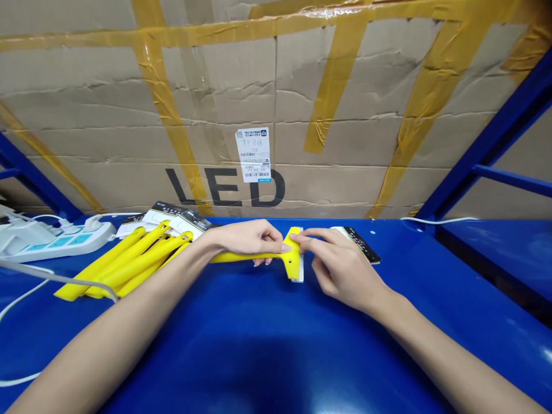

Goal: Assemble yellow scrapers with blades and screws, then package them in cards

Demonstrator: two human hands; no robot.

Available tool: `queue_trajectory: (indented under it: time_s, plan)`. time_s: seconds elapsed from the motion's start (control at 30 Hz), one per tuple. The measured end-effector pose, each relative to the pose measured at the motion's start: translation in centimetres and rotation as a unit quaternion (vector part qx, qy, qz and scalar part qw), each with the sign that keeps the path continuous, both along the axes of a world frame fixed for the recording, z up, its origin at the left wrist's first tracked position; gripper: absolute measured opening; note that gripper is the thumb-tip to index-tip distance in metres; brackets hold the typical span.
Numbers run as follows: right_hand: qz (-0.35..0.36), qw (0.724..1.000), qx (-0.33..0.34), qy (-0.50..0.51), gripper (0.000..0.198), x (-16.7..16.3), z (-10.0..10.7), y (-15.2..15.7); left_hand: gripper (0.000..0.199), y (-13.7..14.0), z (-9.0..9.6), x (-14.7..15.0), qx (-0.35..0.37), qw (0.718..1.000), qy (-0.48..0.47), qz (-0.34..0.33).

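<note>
A yellow scraper (292, 261) with a flat wide head is held level above the blue surface, its handle pointing left. My left hand (245, 237) is wrapped round the handle close to the head, thumb lying along it. At the head's right edge, where a pale, shiny strip shows, my right hand (338, 259) pinches with thumb and fingertips. Part of the handle is hidden behind my left hand and wrist. Several yellow handles (125, 261) lie in a pile to the left, partly covered by my left forearm.
Black-and-white packaging cards (172, 215) lie behind the pile, and another card (362, 244) is behind my right hand. A white power strip (73, 241) with plugs and cables sits at far left. A taped cardboard box (345, 178) stands behind the blue shelf (241, 345), between blue metal posts.
</note>
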State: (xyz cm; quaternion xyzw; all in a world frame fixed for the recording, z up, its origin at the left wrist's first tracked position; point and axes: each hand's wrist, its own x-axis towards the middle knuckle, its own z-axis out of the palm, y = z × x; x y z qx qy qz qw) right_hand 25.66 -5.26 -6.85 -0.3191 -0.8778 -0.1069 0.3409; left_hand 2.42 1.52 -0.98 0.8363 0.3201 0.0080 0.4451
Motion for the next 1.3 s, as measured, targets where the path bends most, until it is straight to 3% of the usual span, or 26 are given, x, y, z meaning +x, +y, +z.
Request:
queue_trajectory:
  time_s: [0.27, 0.47, 0.7, 0.83, 0.97, 1.1, 1.3]
  plan:
    - [0.003, 1.0, -0.002, -0.019, 0.035, -0.4, 0.2, 0.1, 0.044, 0.2, -0.2, -0.1, -0.004, 1.0, 0.007, 0.004]
    - [-0.001, 0.998, -0.063, -0.013, 0.035, -0.7, 0.4, 0.0, 0.043, 0.0, -0.1, -0.3, 0.02, 0.999, 0.027, 0.005]
    - [0.019, 0.986, -0.141, 0.089, 0.028, -1.0, -0.3, 0.0, 0.047, 0.4, -0.6, -0.8, -0.003, 0.998, 0.065, -0.011]
    - [-0.017, 0.983, -0.138, 0.121, 0.024, -0.8, 0.0, -0.1, 0.047, 0.7, -0.7, -1.2, -0.005, 0.998, 0.067, -0.007]
    - [-0.111, 0.966, -0.173, 0.157, 0.02, 0.0, 0.4, 0.9, 0.046, 1.2, -0.5, -2.0, -0.012, 0.997, 0.075, -0.001]
    - [-0.137, 0.959, -0.245, 0.046, 0.017, 0.6, 0.6, 2.7, 0.046, 2.1, -0.7, -3.3, -0.025, 0.994, 0.103, 0.017]
    - [-0.076, 0.955, -0.273, -0.084, 0.022, -0.2, 1.7, 4.6, 0.046, 2.8, -1.0, -4.3, -0.022, 0.989, 0.138, 0.047]
